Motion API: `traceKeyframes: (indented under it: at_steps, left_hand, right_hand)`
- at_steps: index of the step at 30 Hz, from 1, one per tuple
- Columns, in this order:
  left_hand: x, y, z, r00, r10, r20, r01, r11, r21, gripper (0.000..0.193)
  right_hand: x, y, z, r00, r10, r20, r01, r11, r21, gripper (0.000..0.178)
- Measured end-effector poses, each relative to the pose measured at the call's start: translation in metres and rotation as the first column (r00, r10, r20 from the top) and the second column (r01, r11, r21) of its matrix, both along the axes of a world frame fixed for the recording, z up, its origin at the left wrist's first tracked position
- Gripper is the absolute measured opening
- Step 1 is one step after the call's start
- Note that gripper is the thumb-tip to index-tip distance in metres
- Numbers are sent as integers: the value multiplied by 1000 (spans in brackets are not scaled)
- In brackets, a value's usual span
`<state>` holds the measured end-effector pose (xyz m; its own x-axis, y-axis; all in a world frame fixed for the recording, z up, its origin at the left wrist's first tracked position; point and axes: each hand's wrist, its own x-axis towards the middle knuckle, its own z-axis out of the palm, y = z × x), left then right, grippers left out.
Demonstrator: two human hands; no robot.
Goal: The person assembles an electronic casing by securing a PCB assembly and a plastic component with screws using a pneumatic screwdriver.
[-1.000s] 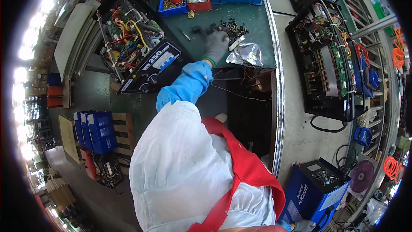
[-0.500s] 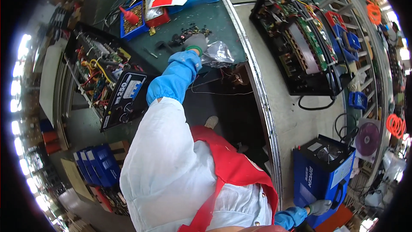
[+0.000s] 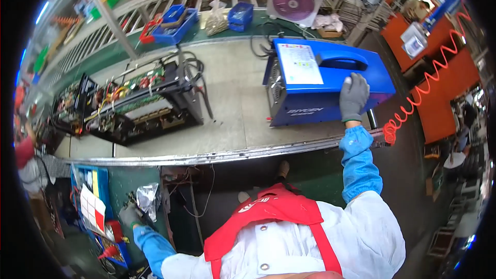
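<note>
My right hand (image 3: 354, 96), in a grey glove, rests on the top of a blue box-shaped machine (image 3: 310, 112) beside its blue carrying handle (image 3: 342, 60). Its fingers look stretched out and lie on the case without closing round the handle. Low on the left, my gloved left hand (image 3: 130, 215) reaches to a green side bench, at a small heap of dark parts (image 3: 135, 199). Its fingers are too small and hidden to read. Right beside it lies a crumpled silver bag (image 3: 149, 201).
An opened black machine (image 3: 139, 106) with bare circuit boards and wires stands on the grey workbench (image 3: 235, 106). Blue bins (image 3: 178, 27) line its far side. A red coiled hose (image 3: 423, 83) hangs at right. A red-and-white sheet (image 3: 93, 209) lies over trays at left.
My view has swung right, from the side bench to the grey workbench and blue machine. My right hand has moved across the machine's top; the left stays by the small parts.
</note>
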<state>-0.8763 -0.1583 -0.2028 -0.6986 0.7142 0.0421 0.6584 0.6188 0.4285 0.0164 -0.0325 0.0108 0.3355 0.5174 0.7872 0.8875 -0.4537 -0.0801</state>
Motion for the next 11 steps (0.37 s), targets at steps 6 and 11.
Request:
traceKeyframes:
  at_steps: [6,11]
  left_hand:
    - [160,34,198,922,-168,350,-114,744,659,24]
    - [351,84,249,769,-562,305,329,757,565,21]
  right_hand:
    - [-17,-28,29,894,312,-320,-298,950,95,34]
    - [-119,-40,45,265,774,-575,-829,488,274,49]
